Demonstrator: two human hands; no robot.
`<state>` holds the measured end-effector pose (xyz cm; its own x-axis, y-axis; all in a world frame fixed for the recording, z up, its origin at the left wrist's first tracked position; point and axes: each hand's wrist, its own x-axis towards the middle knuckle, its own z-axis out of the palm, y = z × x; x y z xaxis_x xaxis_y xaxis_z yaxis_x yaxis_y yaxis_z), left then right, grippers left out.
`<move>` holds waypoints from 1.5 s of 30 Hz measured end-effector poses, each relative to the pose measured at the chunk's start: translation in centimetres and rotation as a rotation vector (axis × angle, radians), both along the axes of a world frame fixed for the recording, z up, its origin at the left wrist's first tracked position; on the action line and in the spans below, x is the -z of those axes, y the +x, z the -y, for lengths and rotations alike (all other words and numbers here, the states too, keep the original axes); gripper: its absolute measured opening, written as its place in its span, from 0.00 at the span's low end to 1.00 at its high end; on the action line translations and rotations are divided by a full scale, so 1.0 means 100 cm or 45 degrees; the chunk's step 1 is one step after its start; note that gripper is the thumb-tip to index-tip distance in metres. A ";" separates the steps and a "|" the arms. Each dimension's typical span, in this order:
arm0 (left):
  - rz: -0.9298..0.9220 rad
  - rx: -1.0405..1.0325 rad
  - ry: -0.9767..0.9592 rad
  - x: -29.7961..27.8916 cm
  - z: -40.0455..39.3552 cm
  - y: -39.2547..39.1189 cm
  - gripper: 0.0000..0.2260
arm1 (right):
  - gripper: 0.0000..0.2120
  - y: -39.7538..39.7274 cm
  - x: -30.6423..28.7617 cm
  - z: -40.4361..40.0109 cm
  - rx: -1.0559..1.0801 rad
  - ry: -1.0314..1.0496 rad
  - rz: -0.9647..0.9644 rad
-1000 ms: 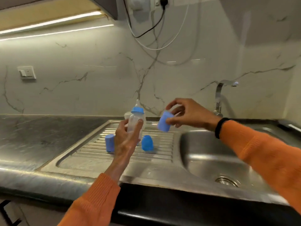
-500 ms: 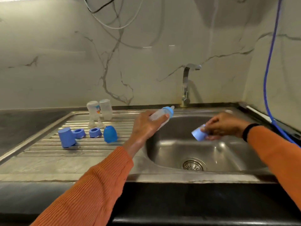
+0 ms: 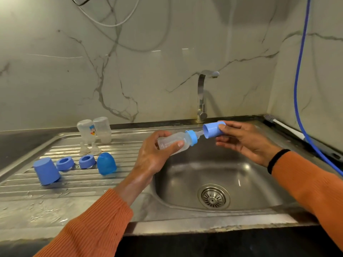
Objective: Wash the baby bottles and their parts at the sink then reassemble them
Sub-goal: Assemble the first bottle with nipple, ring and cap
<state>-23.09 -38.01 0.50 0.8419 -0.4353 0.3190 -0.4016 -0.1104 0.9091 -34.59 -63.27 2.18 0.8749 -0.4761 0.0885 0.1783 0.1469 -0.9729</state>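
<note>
Since the frame half a second earlier, the right hand point(image 3: 246, 140) had risen from low in the sink basin point(image 3: 185, 175) to meet the bottle, bringing the blue cap point(image 3: 213, 130) mouth-first up to the teat point(image 3: 200, 133); I could see the teat's tip just at the cap's opening, not yet covered. My left hand point(image 3: 154, 154) was curled round the clear bottle point(image 3: 173, 142), thumb across its front, holding it tilted over the basin's left rim with its blue collar point(image 3: 193, 139) pointing right; the right hand pinched the cap by its closed end between thumb and fingers, the lower fingers stretched out beneath. I could see no liquid in the held bottle, and the basin held nothing but its drain strainer point(image 3: 213, 197).

Left of the basin, on the ribbed drainboard point(image 3: 55, 184), I counted two clear bottle bodies point(image 3: 94, 130) standing upside down and touching each other at the back; two clear teats point(image 3: 90, 148) just in front of them; two blue collar rings point(image 3: 76, 162) lying side by side; one flat-topped blue cap point(image 3: 46, 171) mouth down at the far left; one domed blue cap point(image 3: 106, 163) nearest the basin. Behind the basin stood one tap point(image 3: 202, 95); to its right lay a bottle brush point(image 3: 284, 126) and hung a blue hose point(image 3: 298, 89).
</note>
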 end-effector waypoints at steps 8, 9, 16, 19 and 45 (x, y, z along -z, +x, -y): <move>-0.012 0.057 -0.049 -0.002 0.003 -0.004 0.21 | 0.17 -0.001 -0.003 -0.019 -0.124 -0.032 0.066; -0.011 0.055 -0.052 -0.003 0.003 -0.005 0.21 | 0.17 -0.001 -0.002 -0.020 -0.132 -0.029 0.067; -0.123 0.118 -0.152 -0.003 0.003 -0.011 0.20 | 0.23 -0.005 -0.002 -0.019 -0.164 -0.053 0.083; -0.136 0.123 -0.183 -0.002 0.002 -0.013 0.22 | 0.21 -0.006 -0.001 -0.018 -0.150 -0.102 0.088; -0.027 0.073 0.166 -0.004 0.003 -0.013 0.24 | 0.24 -0.002 0.009 -0.019 -0.230 -0.043 0.014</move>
<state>-24.38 -38.31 0.85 0.8203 -0.5198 0.2388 -0.3915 -0.2057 0.8969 -34.75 -61.36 1.27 0.9448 -0.3080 0.1117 0.1625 0.1444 -0.9761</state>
